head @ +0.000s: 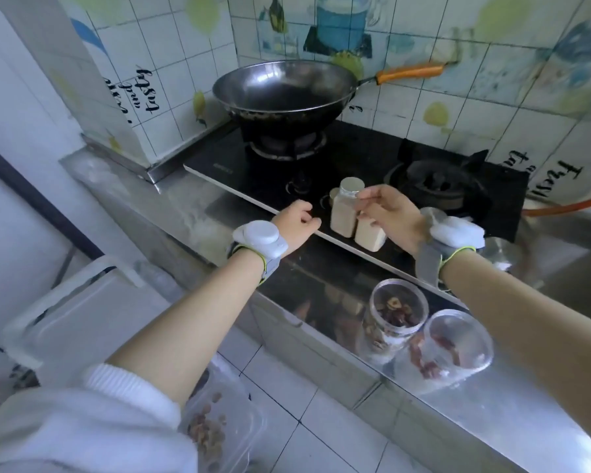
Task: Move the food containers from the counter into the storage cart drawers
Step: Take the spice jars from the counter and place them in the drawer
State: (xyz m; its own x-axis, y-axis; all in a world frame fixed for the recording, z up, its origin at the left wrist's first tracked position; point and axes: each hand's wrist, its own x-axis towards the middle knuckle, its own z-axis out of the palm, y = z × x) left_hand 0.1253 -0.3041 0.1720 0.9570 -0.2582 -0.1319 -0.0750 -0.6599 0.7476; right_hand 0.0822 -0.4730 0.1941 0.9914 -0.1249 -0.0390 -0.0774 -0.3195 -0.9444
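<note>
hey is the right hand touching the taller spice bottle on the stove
Touching. The head view shows the right hand with fingertips pinched on the neck of the taller spice bottle, just under its lid.

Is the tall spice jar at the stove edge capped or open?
Capped: a grey lid sits on the spice jar, where the right hand's fingertips rest.

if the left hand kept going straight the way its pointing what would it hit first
Probably the taller spice jar: the left hand points right along the stove's front edge, and that jar stands next in line. Depth is unclear, so it might pass just in front.
</note>
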